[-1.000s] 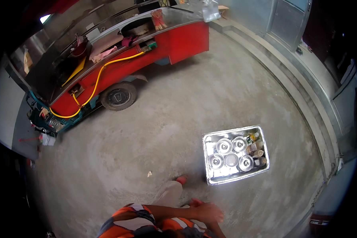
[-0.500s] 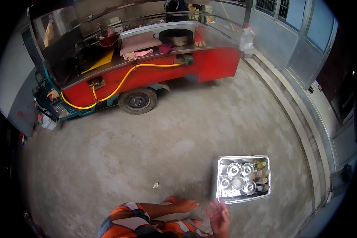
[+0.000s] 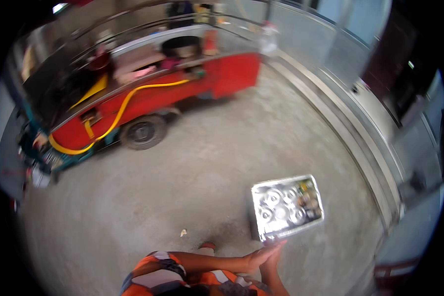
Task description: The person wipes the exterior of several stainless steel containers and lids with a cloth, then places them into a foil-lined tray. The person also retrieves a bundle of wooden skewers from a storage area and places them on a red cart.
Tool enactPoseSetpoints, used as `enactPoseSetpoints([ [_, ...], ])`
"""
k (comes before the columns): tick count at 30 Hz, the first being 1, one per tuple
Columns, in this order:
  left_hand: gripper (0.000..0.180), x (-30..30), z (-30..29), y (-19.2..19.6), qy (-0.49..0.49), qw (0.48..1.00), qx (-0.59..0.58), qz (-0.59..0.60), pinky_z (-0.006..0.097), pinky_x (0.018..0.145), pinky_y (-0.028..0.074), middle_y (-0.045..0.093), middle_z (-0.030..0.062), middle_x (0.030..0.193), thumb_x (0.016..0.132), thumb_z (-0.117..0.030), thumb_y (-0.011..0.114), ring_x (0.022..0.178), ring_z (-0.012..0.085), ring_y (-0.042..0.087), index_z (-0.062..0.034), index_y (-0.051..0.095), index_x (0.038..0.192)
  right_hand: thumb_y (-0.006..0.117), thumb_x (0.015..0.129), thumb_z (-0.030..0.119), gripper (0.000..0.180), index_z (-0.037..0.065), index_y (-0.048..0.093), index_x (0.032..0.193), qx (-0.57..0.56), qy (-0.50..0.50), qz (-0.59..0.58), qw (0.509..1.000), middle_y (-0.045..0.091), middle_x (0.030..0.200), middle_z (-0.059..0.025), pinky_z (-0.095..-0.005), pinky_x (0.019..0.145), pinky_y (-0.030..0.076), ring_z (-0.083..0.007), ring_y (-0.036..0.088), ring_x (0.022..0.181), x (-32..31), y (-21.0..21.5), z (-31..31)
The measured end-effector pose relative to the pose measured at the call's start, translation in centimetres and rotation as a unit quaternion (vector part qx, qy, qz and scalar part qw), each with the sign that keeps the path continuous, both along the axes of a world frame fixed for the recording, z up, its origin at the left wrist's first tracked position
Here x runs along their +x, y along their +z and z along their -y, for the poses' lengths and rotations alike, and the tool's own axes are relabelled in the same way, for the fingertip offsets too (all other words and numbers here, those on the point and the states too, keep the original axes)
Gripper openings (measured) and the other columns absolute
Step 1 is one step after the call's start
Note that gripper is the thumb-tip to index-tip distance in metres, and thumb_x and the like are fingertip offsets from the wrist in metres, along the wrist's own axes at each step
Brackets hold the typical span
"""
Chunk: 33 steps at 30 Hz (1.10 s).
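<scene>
My left hand (image 3: 258,258) reaches across from the left, its fingers stretched toward the right, with nothing seen in it. Against or just behind it is my right hand (image 3: 272,260), partly covered and blurred; its visible fingers look straight, and I see nothing held. Whether the palms touch, I cannot tell. Just beyond the fingertips stands a shiny silver metal box (image 3: 260,236), open at the top. Inside it sit several round steel bowls or lids (image 3: 281,213) on the left and several small bottles (image 3: 308,200) along the right side.
A red cart (image 3: 234,75) with a black wheel (image 3: 143,132) and a yellow hose (image 3: 126,106) stands at the far left. Concrete steps (image 3: 335,116) run along the right. A small pale scrap (image 3: 183,232) lies on the concrete floor (image 3: 182,187). One foot (image 3: 207,245) shows beyond my left arm.
My view has turned and blurred, so the cart and box sit further left in it. My left hand has moved right and met or neared my right hand, which was raised apart.
</scene>
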<state>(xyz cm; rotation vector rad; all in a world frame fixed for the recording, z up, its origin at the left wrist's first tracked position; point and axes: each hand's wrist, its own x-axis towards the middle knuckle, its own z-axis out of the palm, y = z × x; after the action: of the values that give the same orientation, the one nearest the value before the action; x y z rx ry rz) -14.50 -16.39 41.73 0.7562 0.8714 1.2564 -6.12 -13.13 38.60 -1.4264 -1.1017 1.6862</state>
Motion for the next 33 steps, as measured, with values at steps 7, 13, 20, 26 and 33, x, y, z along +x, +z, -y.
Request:
enactPoseSetpoints([
  [7, 0.029, 12.5, -1.2, -2.1, -0.154, 0.771, 0.453, -0.42, 0.038, 0.078, 0.043, 0.06, 0.008, 0.09, 0.083, -0.029, 0.053, 0.086, 0.0239, 0.055, -0.0068, 0.058, 0.101, 0.043, 0.086, 0.046, 0.063, 0.008, 0.027, 0.133, -0.293, -0.054, -0.573, 0.764, 0.025, 0.139, -0.0161, -0.0466, 0.103, 0.024, -0.0307, 0.025, 0.128, 11.4, -1.6, 5.8],
  [13, 0.026, 27.6, -1.3, -5.2, -0.346, 0.713, 0.431, -0.432, 0.04, 0.078, 0.044, 0.062, 0.0103, 0.098, 0.082, -0.022, 0.045, 0.093, 0.0297, 0.056, -0.0078, 0.062, 0.097, 0.04, 0.09, 0.033, 0.039, 0.005, 0.044, 0.117, 0.011, -0.134, -0.459, 0.878, 0.046, 0.121, -0.0091, -0.0374, 0.095, 0.035, -0.0191, 0.043, 0.112, 27.9, -7.3, 10.3],
  [20, 0.033, 37.4, -5.3, -10.9, -0.454, 0.71, 0.202, -0.499, 0.036, 0.072, 0.048, 0.063, 0.0125, 0.088, 0.087, -0.029, 0.044, 0.08, 0.028, 0.06, -0.003, 0.059, 0.1, 0.035, 0.094, 0.026, 0.038, 0.003, 0.042, 0.124, -0.054, -0.294, -0.492, 0.818, 0.051, 0.118, -0.0125, -0.0358, 0.089, 0.041, -0.0224, 0.052, 0.105, 47.4, 3.5, 14.9],
  [26, 0.03, 34.2, -12.9, -17.9, -0.491, 0.68, 0.024, -0.544, 0.029, 0.047, 0.049, 0.058, 0.0124, 0.064, 0.085, -0.022, 0.046, 0.05, 0.0181, 0.057, 0.0042, 0.059, 0.081, 0.049, 0.089, 0.021, 0.03, 0.002, 0.052, 0.112, -0.102, -0.607, -0.324, 0.719, 0.061, 0.096, -0.0127, -0.0338, 0.078, 0.047, -0.0223, 0.059, 0.086, 62.2, 1.7, 18.4],
  [33, 0.035, 52.4, -21.7, -19.4, -0.489, 0.666, 0.078, -0.557, 0.029, 0.04, 0.046, 0.056, 0.0111, 0.051, 0.084, -0.019, 0.05, 0.04, 0.0173, 0.053, 0.0044, 0.058, 0.06, 0.052, 0.085, 0.024, 0.023, 0.006, 0.054, 0.098, -0.145, -0.76, -0.289, 0.565, 0.06, 0.084, -0.0097, -0.0315, 0.064, 0.047, -0.0216, 0.056, 0.068, 72.1, -5.1, 25.1],
])
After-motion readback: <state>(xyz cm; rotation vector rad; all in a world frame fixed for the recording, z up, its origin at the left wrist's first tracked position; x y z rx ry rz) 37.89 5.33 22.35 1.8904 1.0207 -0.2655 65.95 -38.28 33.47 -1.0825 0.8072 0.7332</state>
